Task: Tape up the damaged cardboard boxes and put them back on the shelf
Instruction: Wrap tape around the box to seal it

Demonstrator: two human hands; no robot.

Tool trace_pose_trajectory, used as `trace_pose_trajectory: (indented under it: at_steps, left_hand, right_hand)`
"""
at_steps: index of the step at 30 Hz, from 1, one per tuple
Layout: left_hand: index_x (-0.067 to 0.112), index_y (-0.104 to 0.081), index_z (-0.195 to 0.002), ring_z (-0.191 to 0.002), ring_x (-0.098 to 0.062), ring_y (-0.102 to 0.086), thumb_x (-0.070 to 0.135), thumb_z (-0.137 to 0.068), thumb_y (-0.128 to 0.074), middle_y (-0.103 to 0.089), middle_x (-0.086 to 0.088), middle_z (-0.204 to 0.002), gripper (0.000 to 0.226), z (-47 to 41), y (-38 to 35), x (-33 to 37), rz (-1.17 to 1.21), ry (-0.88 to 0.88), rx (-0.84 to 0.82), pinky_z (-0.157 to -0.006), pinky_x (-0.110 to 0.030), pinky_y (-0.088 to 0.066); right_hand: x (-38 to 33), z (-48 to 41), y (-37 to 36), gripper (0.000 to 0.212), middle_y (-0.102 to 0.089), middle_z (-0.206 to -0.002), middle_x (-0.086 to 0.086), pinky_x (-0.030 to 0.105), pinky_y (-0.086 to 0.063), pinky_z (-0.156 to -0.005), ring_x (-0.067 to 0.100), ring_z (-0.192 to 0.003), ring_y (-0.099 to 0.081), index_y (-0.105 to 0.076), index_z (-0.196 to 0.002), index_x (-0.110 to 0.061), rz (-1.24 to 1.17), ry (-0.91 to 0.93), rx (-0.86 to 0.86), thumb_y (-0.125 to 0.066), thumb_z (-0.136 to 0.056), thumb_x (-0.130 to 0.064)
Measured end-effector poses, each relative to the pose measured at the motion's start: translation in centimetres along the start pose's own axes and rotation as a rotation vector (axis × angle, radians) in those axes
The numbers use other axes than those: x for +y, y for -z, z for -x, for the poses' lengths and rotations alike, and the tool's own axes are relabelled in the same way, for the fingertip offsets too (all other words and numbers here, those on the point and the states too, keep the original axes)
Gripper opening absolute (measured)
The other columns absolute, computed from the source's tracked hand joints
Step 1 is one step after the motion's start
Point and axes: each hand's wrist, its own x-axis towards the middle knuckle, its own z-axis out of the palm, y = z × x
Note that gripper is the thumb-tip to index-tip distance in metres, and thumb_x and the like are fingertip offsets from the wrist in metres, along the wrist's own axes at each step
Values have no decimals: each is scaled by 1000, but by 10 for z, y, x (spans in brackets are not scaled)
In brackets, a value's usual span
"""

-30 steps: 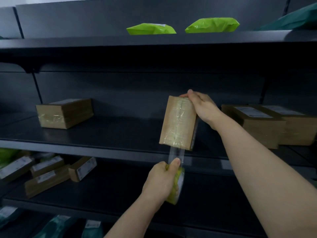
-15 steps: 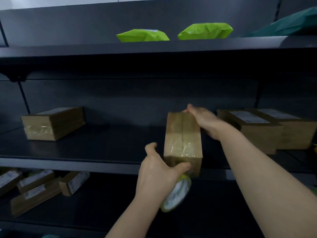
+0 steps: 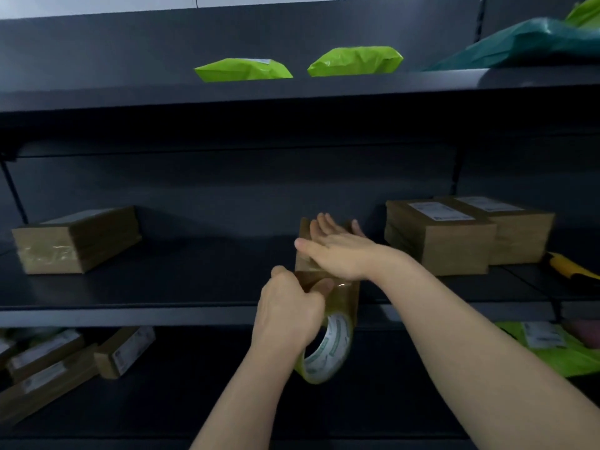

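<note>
Leaving taped box point(image 3: 76, 240) lying near left end of middle shelf point(image 3: 130, 315), well apart from hands. Gripping tape roll point(image 3: 328, 347) with left hand point(image 3: 290, 308) just below shelf's front edge, fingers curled round roll, tape strip running up box's near face. Pressing right hand point(image 3: 341, 253) flat on cardboard box point(image 3: 304, 254) at front edge, mid-shelf, fingers straight and close together, thumb spread aside. Touching neither of two labelled boxes point(image 3: 438, 245) side by side toward right end.

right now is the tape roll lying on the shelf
No, the left hand grips the tape roll in front of the shelf edge, just below the box.
</note>
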Motion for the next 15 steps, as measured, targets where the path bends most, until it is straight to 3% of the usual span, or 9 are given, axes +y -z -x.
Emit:
trace_pose_trajectory:
  at_steps: [4, 7, 9, 12, 15]
  left_hand:
    - [10, -54, -95, -77, -26, -65, 35, -88, -60, -64, -9, -91, 27, -7, 2, -13, 36, 41, -7, -65, -45, -59]
    - [9, -53, -79, -65, -23, -62, 42, -88, -58, -63, -6, -77, 35, -12, 4, -16, 13, 30, 8, -58, -39, -54]
    - [12, -47, -72, -56, -19, -56, 45, -88, -58, -56, -3, -67, 39, -15, 2, -14, 14, 9, 5, -52, -32, -46]
    - [9, -51, -86, -61, -16, -58, 41, -90, -56, -58, -1, -73, 33, -13, 1, -5, 35, -10, 30, -54, -32, -47]
    - [15, -50, -112, -78, -10, -63, 44, -90, -60, -61, 8, -88, 38, 0, -5, 1, 111, -49, 43, -70, -35, -56]
  right_hand:
    - [-5, 38, -8, 73, 16, -160, 6, 39, 9, -120, 13, -146, 18, 7, -153, -11, 52, 61, -18, -9, -99, -57]
    - [1, 40, -5, 70, 12, -161, 3, 33, 5, -120, 12, -148, 12, 4, -154, -14, 49, 87, -7, -10, -99, -55]
    - [5, 28, 0, 67, -2, -163, 1, 32, -5, -118, 13, -149, -2, -9, -154, -19, -15, 82, 10, -14, -99, -57]
    - [10, 10, 6, 58, -40, -150, -1, 35, -34, -101, 19, -134, -39, -37, -144, -28, -116, 34, 53, -23, -97, -61]
    - [15, 7, 6, 49, -51, -138, -2, 33, -38, -87, 19, -121, -49, -45, -133, -29, -134, 46, 92, -27, -98, -59]
